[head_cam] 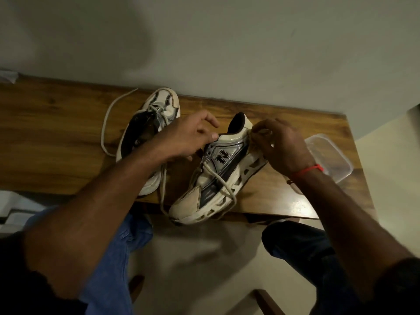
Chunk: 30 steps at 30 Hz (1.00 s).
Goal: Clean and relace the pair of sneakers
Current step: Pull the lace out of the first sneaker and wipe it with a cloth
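Two white, silver and black sneakers lie on a wooden table [56,123]. The near sneaker [218,176] is tipped on its side, toe over the table's front edge, its lace [223,183] hanging loose. My left hand [188,137] grips this sneaker at the collar, thumb on the rim. My right hand [284,144] pinches something small and pale against the heel; I cannot tell what it is. The other sneaker [150,123] lies behind my left forearm, its long lace [106,123] trailing left across the table.
A clear plastic container [329,155] stands on the table's right end, partly behind my right wrist. A pale wall rises behind the table. My knees in blue jeans [118,258] are below the table's front edge, above a light floor.
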Tool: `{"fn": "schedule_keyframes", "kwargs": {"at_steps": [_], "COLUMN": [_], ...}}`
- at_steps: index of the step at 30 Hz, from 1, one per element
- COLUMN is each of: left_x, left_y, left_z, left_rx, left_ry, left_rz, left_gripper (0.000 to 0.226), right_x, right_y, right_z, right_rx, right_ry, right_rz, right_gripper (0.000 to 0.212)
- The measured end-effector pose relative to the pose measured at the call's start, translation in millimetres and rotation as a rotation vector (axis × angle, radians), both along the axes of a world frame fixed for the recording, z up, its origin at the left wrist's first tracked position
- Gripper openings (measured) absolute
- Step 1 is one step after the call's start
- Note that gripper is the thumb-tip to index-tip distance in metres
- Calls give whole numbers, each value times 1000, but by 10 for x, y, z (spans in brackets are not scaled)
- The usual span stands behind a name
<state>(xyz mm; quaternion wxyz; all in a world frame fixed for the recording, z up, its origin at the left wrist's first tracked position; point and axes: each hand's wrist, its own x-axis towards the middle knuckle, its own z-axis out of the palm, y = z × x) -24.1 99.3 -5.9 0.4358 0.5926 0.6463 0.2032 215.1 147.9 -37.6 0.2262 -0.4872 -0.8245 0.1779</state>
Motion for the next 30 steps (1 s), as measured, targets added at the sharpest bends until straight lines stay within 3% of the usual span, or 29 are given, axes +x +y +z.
{"fn": "schedule_keyframes", "kwargs": {"at_steps": [3,5,7,9,13,16,20,23,25,26,27,28,29,30], "left_x": [11,52,108,138,105,122,82,-79,-191,-241,-292,-321,-324,-295], "left_y": [-72,-163,-239,-268,-228,-222,-174,-91,-27,-4,9,-1,-10,-17], "left_z": [61,132,128,70,66,143,352,364,303,249,168,112,62,36], "left_rx": [350,369,322,283,296,297,125,145,174,210,273,358,470,545], "left_ry": [99,134,313,450,410,65,-613,-837,-709,-505,-186,171,413,498], "left_rz": [-252,-506,-694,-744,-674,-510,7,302,507,586,599,537,447,344], "left_gripper": [30,37,38,32,11,9,12,20,26,31,39,52,62,66], "right_x": [-55,-72,-69,-68,-86,-89,-108,-105,-96,-88,-82,-81,-82,-84], "right_y": [-33,-61,-70,-66,-73,-73,-110,-109,-95,-85,-81,-78,-80,-84], "right_z": [-79,-93,-96,-96,-138,-180,-158,-145,-141,-149,-156,-169,-180,-186], "right_rx": [-70,-61,-35,-46,-49,-20,-18,-22,-47,-58,-58,-42,-26,-18], "right_ry": [-13,-30,-37,-31,-20,-53,-65,-63,-67,-66,-64,-64,-71,-75], "right_rz": [22,33,45,37,12,24,31,32,56,58,54,50,50,52], "right_gripper": [30,34,34,33,26,26,35,33,37,37,35,32,31,32]}}
